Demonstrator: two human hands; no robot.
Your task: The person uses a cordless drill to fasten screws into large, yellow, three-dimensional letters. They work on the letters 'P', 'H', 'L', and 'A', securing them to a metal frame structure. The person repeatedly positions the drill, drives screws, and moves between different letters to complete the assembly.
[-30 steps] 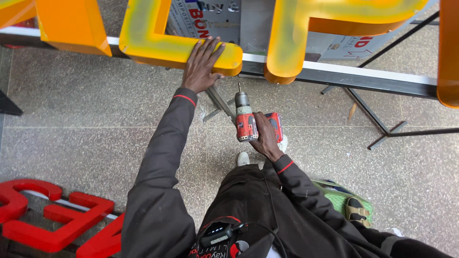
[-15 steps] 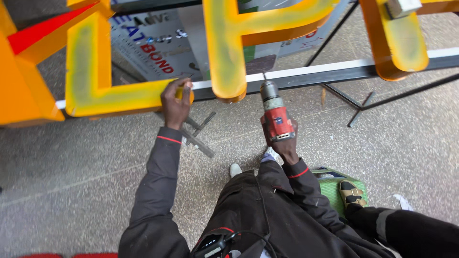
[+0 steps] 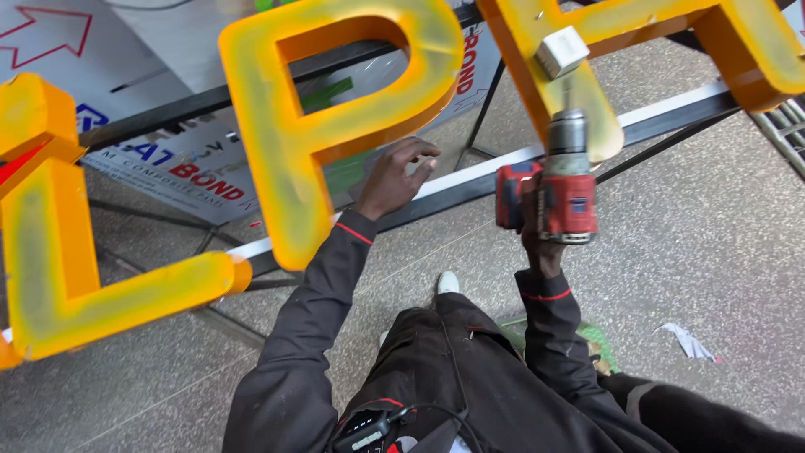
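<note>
Holding a red drill (image 3: pixel 560 189), the right hand (image 3: pixel 537 231) is wrapped tight round its grip, fingers closed on the handle. Drill long axis runs near upright in the head view, chuck end up, battery end down toward the wrist. Chuck tip sits just below a small white block (image 3: pixel 560 50) fixed on the leg of the right-hand yellow letter (image 3: pixel 587 101); the bit itself is too thin and blurred to tell if it touches. So the block lies straight ahead of the drill nose, up and slightly left along the same axis.

Left hand (image 3: pixel 394 178) is loosely spread, fingers curled a little, gripping nothing; it rests against or just beside the inner edge of the middle letter (image 3: pixel 323 126) (contact unclear, fingertips hover near the metal rail). Right hand is clearly the nearer one to the block; left is well apart from it, across the gap between the two letters.

Outward: a white-topped metal rail (image 3: pixel 470 172) runs slantwise under the letters, from lower left up to the right edge, and carries them. Black stand legs (image 3: pixel 482 109) cross behind the rail between the hands. A third letter (image 3: pixel 75 277) lies at the left end of the rail. Printed sheet (image 3: pixel 168 176) behind, at upper left. Speckled floor (image 3: pixel 713 252) below, paper scrap (image 3: pixel 688 340) near the right side, green thing (image 3: pixel 599 344) by the knee (half hidden). Nothing stands between drill nose and block.
</note>
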